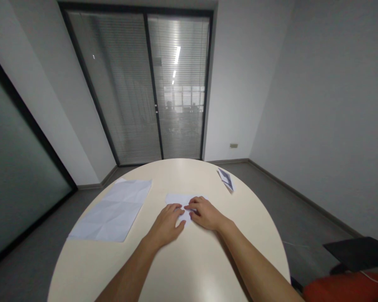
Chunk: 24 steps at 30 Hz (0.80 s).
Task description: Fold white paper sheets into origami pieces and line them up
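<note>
A small piece of white folded paper (175, 198) lies on the round table (176, 268), partly covered by my hands. My left hand (167, 224) rests over its near left part, fingers stretched forward and thumb apart. From the right, my right hand (206, 214) touches the same paper, with its fingers slightly bent and spread. The fingertips of both hands almost meet at the middle. Exactly how the paper is folded beneath them is hidden.
Large creased white sheets (116, 212) lie at the table's left edge. A small folded paper shape (226, 179) stands near the far right edge. On the right, beyond the table, are a red seat (343, 289) and a black panel (360, 253).
</note>
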Each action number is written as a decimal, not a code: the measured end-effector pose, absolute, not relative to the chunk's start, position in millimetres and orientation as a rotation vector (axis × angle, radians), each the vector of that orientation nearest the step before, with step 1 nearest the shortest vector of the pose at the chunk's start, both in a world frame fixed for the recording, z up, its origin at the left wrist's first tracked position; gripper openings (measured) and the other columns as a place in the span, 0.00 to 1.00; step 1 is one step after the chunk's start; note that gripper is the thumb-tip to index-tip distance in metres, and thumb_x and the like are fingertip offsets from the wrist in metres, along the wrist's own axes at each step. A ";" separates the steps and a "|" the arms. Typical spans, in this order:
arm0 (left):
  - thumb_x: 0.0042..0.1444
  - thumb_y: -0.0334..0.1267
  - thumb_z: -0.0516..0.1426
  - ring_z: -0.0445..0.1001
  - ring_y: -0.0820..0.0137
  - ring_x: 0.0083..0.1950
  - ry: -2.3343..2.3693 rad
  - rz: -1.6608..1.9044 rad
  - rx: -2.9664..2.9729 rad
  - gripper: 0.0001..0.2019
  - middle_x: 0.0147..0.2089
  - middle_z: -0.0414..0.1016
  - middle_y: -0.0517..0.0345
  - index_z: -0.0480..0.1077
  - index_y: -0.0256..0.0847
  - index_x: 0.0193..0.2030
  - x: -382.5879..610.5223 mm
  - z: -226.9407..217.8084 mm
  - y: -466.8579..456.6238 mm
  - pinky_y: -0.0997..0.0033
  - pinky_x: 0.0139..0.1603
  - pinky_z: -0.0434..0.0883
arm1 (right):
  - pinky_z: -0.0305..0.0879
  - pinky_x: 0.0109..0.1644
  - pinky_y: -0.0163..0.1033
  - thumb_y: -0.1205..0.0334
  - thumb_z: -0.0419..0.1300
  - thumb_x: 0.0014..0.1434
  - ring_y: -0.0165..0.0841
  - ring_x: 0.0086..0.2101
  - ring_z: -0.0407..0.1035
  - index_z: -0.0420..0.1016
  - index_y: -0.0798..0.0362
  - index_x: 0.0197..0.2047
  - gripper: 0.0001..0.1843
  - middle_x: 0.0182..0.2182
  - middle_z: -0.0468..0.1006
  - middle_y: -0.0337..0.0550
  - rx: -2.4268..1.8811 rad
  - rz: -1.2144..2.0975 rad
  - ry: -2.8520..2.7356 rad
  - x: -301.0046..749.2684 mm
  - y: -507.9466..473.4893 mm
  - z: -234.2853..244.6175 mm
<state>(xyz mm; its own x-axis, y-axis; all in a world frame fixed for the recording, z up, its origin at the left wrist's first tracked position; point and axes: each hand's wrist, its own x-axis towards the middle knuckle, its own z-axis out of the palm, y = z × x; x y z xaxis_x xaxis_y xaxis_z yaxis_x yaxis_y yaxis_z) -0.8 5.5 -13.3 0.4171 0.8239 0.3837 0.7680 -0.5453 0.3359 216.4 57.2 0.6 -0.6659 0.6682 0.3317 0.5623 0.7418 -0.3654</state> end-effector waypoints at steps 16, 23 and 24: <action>0.65 0.35 0.55 0.77 0.63 0.53 1.402 0.637 2.660 0.10 0.52 0.81 0.55 0.79 0.45 0.46 2.8 3.4 1.8 0.60 0.58 0.70 | 0.67 0.54 0.43 0.73 0.54 0.57 0.40 0.47 0.72 0.85 0.50 0.47 0.22 0.53 0.82 0.42 -1.050 0.274 -2.524 216.7 59.5 7.3; 0.67 0.42 0.54 0.77 0.60 0.48 1.576 0.530 2.672 0.11 0.46 0.80 0.52 0.77 0.43 0.47 8.3 12.8 -1.4 0.59 0.54 0.70 | 0.66 0.56 0.42 0.73 0.54 0.56 0.40 0.48 0.72 0.85 0.51 0.47 0.22 0.46 0.85 0.43 -1.043 0.314 -2.478 215.7 61.0 4.9; 0.68 0.41 0.53 0.77 0.60 0.47 1.605 0.517 2.679 0.12 0.45 0.80 0.51 0.77 0.43 0.46 8.6 13.3 -0.8 0.58 0.55 0.70 | 0.66 0.56 0.42 0.73 0.54 0.56 0.40 0.48 0.73 0.85 0.51 0.47 0.22 0.45 0.85 0.43 -1.037 0.309 -2.483 214.9 60.4 6.0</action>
